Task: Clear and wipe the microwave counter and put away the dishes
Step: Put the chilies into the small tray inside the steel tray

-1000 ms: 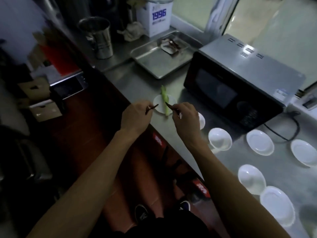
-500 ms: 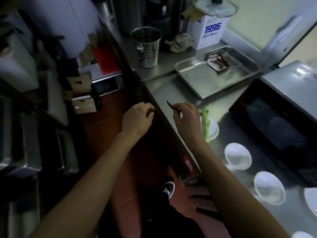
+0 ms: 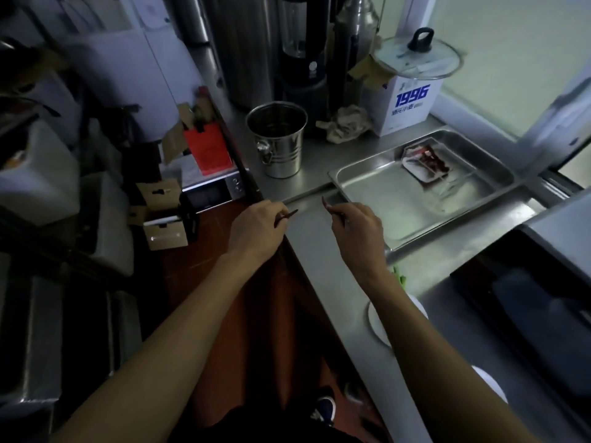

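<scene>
Each of the hands carries one thin dark stick, apparently a skewer or chopstick; which it is cannot be told. The left hand [image 3: 256,230] is closed round its stick [image 3: 287,215], tip pointing right. The right hand [image 3: 358,231] pinches the other stick [image 3: 330,206], tip pointing up and left. Both are held above the bare near edge of the steel surface [image 3: 315,247], just short of the metal tray [image 3: 383,199], which already holds a small dish of dark scraps [image 3: 427,163].

Judgement: the step in hand is depositing the sticks. Both should be lowered into the tray beside the scraps, not dropped from height, and kept clear of the steel bucket [image 3: 277,139].

Against the earlier frames, the view has swung left. The microwave [image 3: 527,302] now sits at the right edge, and only a white plate [image 3: 377,327] with a green stalk [image 3: 399,276] shows behind the right forearm. The hands have advanced toward the tray.
</scene>
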Available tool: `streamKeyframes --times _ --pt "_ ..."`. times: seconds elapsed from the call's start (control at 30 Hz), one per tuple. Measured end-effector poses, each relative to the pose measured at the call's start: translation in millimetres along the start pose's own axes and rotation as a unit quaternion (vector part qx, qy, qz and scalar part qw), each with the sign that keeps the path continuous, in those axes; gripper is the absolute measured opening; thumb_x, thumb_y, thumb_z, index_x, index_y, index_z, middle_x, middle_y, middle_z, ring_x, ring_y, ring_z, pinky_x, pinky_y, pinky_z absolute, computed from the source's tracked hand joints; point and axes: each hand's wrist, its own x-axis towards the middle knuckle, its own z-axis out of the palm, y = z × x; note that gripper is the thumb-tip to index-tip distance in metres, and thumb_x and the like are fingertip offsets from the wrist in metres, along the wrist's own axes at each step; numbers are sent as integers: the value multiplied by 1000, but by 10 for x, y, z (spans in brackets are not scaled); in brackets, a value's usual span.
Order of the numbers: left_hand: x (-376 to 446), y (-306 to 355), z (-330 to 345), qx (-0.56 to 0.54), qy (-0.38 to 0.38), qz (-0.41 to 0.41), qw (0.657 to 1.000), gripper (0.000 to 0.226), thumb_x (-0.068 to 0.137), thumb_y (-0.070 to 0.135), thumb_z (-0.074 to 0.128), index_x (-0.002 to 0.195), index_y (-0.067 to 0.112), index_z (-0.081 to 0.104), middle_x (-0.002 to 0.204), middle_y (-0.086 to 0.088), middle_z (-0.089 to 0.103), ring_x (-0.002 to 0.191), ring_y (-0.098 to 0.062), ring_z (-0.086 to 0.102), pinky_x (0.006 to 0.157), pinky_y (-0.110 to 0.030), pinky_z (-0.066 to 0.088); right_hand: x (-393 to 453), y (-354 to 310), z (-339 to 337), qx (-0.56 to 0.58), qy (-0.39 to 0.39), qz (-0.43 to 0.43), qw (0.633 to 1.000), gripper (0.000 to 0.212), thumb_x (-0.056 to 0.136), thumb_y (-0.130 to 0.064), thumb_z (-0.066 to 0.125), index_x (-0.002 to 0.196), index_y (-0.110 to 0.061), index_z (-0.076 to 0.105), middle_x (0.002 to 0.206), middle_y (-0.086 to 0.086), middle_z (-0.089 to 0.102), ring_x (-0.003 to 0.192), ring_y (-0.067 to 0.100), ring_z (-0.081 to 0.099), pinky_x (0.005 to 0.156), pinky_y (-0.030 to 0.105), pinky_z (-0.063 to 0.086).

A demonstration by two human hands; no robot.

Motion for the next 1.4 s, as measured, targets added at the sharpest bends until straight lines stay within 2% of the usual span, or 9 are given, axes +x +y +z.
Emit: streamKeyframes --times 0.13,0.3,0.47,0.63,0.73,0.83,1.03,1.2,1.4 --pt "395 128 188 -18 -12 24 999 15 92 26 63 106 25 70 97 6 66 93 -17 61 74 -28 45 192 268 23 -26 3 32 999 18 92 -9 64 106 -12 75 99 4 72 95 23 63 80 25 44" --pt "932 177 465 -38 -51 59 996 14 92 27 64 104 24 70 100 2 68 94 -22 63 77 -36 53 414 515 90 -45 27 60 997 16 89 -4 65 100 -7 76 96 8 73 90 27 64 80 35 50" --pt "1689 106 722 -78 -101 112 985 14 92 24 64 104 21 71 102 -4 69 93 -28 64 80 -43 54 851 687 254 -91 68 102 988 14 87 -2 68 98 -6 76 94 9 73 86 28 66 77 36 51" --pt "2412 -4 925 -102 -133 164 972 17 91 31 64 103 23 73 101 -4 71 92 -30 66 76 -42 54 1188 825 437 -143 99 173 969 16 88 -3 67 101 -8 75 96 7 73 86 25 65 76 36 52" --pt "2698 -1 1079 -101 -159 201 961 12 92 31 64 97 24 72 95 -3 71 87 -29 65 70 -38 53 1258 882 510 -157 120 210 958 16 89 -3 66 102 -7 74 96 7 72 86 25 65 75 37 52" --pt "2863 116 1252 -116 -194 242 944 12 93 31 61 91 23 70 88 -3 68 81 -28 63 66 -36 50 1293 931 544 -161 149 244 945 16 87 -2 66 100 -6 74 95 8 73 83 27 66 74 38 53" --pt "2994 501 1571 -133 -242 301 913 11 95 29 60 98 23 68 92 1 69 81 -24 64 69 -41 56 1316 1214 428 -169 192 289 922 14 87 -1 66 98 -5 75 92 9 73 81 28 66 73 42 54" --pt "3143 767 1765 -101 -252 315 909 10 94 26 62 100 22 69 95 2 68 82 -22 63 71 -41 55 1358 1565 312 -155 218 306 914 14 87 -1 66 98 -4 74 92 10 72 80 28 66 72 43 54" --pt "3346 1031 2017 -102 -253 312 910 10 92 20 65 97 16 71 92 -5 70 80 -29 65 71 -46 55 1388 1909 222 -131 222 326 910 16 87 0 66 99 -4 75 93 10 73 83 28 67 75 42 54"
